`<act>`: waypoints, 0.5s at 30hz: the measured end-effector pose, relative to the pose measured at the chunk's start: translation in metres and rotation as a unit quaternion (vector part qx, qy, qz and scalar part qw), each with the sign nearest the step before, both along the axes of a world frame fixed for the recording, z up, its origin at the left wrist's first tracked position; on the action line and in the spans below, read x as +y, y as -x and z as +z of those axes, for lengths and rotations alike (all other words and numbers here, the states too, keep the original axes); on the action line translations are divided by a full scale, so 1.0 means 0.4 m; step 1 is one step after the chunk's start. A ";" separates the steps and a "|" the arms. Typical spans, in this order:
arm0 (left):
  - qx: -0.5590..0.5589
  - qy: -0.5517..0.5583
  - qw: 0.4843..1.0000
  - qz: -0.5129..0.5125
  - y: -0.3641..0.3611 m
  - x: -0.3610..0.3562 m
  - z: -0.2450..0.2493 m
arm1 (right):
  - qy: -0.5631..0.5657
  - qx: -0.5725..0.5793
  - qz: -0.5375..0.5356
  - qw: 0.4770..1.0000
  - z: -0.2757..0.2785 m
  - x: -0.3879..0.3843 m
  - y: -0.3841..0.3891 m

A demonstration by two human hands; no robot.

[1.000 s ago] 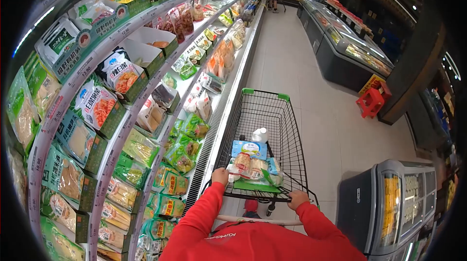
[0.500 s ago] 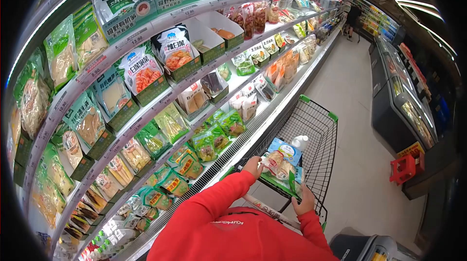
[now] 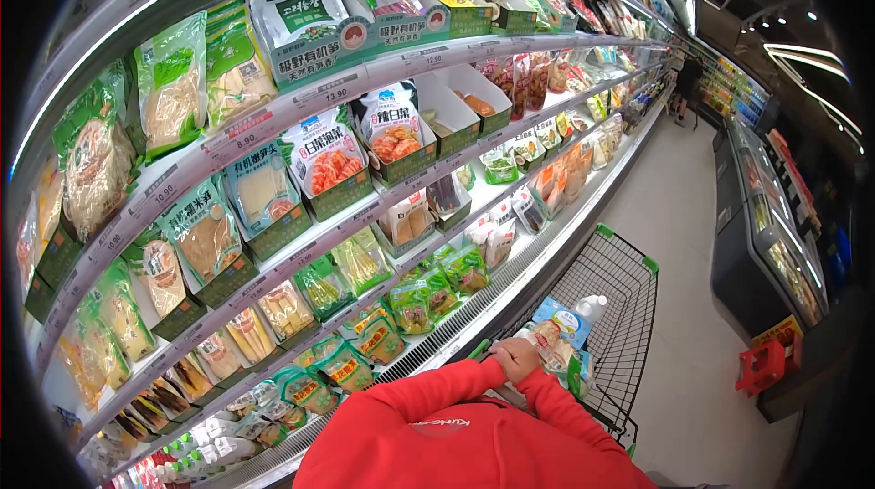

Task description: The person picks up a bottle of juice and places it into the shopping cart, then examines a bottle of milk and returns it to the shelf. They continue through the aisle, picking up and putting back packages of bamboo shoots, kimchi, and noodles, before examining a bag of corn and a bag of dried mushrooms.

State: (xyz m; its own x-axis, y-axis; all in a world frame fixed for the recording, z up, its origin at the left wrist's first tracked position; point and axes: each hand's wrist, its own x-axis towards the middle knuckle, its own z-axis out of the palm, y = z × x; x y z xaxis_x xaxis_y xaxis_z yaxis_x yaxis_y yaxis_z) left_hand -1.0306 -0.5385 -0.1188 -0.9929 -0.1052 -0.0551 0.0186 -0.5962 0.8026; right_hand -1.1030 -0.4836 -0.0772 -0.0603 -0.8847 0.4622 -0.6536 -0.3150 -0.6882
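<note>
My right hand (image 3: 518, 360) is closed over the cuff end of my left red sleeve (image 3: 456, 381), in front of my chest. Most of my left hand is hidden there, so its fingers do not show. Just beyond the hands, a green-edged clear food packet (image 3: 550, 343) lies in the shopping cart (image 3: 638, 329). A blue-and-white packet (image 3: 561, 318) and a white bottle (image 3: 592, 307) lie beside it. My forearms and body cover the cart's near end and handle.
A long chilled shelf (image 3: 301, 97) holds rows of packaged foods along my left, including kimchi packs (image 3: 324, 156). Freezer cases (image 3: 761, 225) line the right, with a red plastic stool (image 3: 766, 366) near them. A person (image 3: 685, 88) stands far down the aisle.
Both my hands have left the packets in the cart and come together, the right one crossing to the left cuff. The view has shifted, so the shelves appear farther right.
</note>
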 end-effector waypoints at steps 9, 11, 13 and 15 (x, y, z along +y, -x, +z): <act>0.018 -0.392 0.905 0.162 -0.154 -0.102 0.040 | 0.053 0.128 -0.030 0.990 0.039 -0.104 -0.115; 0.055 -0.402 0.899 0.164 -0.166 -0.114 0.053 | 0.046 0.138 -0.022 0.989 0.059 -0.116 -0.141; 0.111 -0.392 0.902 0.143 -0.175 -0.111 0.058 | 0.022 0.152 -0.013 0.988 0.082 -0.128 -0.156; 0.143 -0.386 0.899 0.147 -0.178 -0.120 0.062 | -0.021 0.173 -0.004 0.985 0.110 -0.149 -0.156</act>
State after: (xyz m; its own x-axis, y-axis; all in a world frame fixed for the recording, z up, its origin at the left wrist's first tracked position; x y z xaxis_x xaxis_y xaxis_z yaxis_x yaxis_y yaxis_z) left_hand -0.9595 -0.5864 -0.0941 -0.9134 -0.4060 0.0285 0.4069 -0.9092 0.0889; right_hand -1.0408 -0.5433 -0.0332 0.0870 -0.9039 0.4187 -0.8536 -0.2843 -0.4365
